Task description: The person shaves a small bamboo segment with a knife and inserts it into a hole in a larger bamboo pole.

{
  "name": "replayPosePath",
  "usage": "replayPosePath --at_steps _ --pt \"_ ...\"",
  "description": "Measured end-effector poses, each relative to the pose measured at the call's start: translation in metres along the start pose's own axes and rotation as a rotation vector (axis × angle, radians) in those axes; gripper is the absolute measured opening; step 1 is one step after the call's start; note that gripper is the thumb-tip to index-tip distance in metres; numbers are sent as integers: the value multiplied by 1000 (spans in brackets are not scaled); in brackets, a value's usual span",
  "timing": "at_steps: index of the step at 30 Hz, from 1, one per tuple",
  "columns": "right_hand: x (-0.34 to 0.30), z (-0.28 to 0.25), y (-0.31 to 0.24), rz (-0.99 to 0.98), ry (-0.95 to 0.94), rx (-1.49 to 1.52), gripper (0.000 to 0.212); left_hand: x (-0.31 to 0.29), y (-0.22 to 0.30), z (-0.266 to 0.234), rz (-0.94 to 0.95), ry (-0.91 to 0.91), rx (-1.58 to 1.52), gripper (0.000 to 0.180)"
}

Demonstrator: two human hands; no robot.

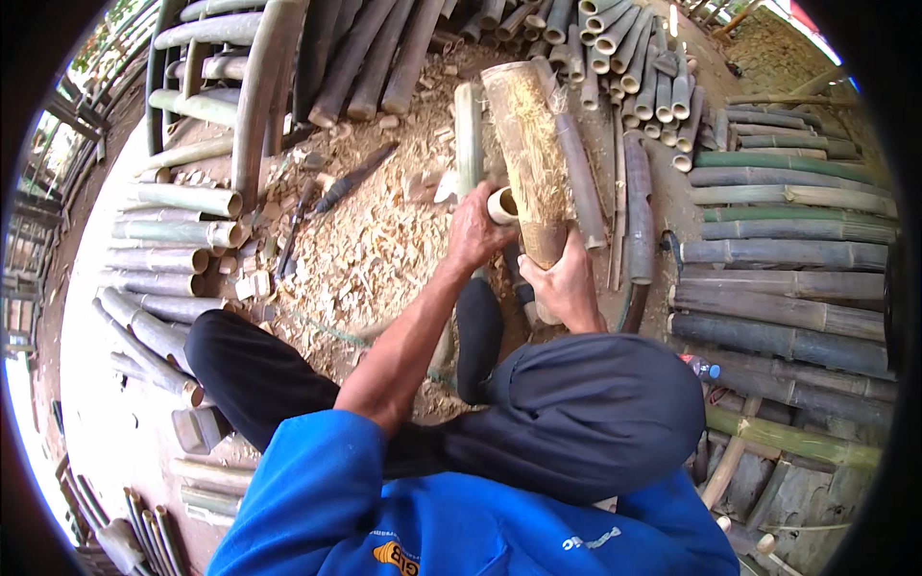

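My right hand (567,283) is wrapped around the narrow lower end of a thick wooden mallet (523,134). The mallet's broad head points away from me, and one side is worn into pale, frayed fibres. To its left, my left hand (471,232) closes on a bamboo tube (502,205), whose round open end faces the mallet. A pale green bamboo length (469,125) extends beyond that hand; whether it joins the tube I cannot tell. Both hands are in front of my bent knees, over the chip-covered ground.
Wood chips (360,259) cover the ground. A long-bladed knife (355,180) lies among them. Bamboo tubes (182,230) line the left, with a bamboo frame (257,96) behind. Bamboo poles (788,254) are stacked at right, a bottle (701,367) beside my knee.
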State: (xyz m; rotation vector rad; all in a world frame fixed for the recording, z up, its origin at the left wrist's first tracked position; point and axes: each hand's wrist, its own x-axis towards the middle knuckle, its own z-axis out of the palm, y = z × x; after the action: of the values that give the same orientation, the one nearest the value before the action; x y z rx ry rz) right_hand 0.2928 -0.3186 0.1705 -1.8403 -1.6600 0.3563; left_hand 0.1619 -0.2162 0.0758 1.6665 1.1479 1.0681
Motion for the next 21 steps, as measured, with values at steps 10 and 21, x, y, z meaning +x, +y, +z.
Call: replayPosePath --at_steps 10,21 --pt "-2 -19 10 72 -72 84 59 3 9 3 2 13 92 50" --pt "-28 -52 -2 75 -123 285 58 -6 -4 4 -47 15 184 46"
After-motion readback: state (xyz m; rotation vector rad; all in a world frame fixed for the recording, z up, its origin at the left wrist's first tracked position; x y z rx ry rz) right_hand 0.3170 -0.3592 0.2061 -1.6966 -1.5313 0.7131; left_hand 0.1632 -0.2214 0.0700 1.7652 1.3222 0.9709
